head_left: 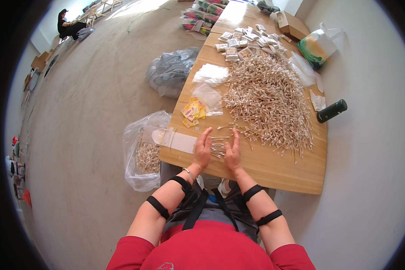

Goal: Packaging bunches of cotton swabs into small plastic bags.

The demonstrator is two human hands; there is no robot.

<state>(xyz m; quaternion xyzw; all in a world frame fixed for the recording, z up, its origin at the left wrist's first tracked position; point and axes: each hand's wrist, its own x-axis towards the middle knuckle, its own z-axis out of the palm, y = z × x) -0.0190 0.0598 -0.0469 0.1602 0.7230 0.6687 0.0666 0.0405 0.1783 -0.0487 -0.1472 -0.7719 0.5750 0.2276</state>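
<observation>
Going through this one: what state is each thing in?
Left hand: open, fingers extended
Right hand: open, fingers extended
Bunched swabs: between the hands, loose
Large swab pile: loose, spread
Yellow packets: overlapping
Clear bag: holding swabs
Grey bag: crumpled
Filled packets: heaped

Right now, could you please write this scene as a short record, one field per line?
Left hand: palm turned inward, left of a small bunch of swabs
Right hand: palm turned inward, right of the bunch
Swab pile: large, loose, on the wooden table
Left of pile: clear bags, yellow cards
Beyond pile: small packs
Right of pile: dark bottle
</observation>
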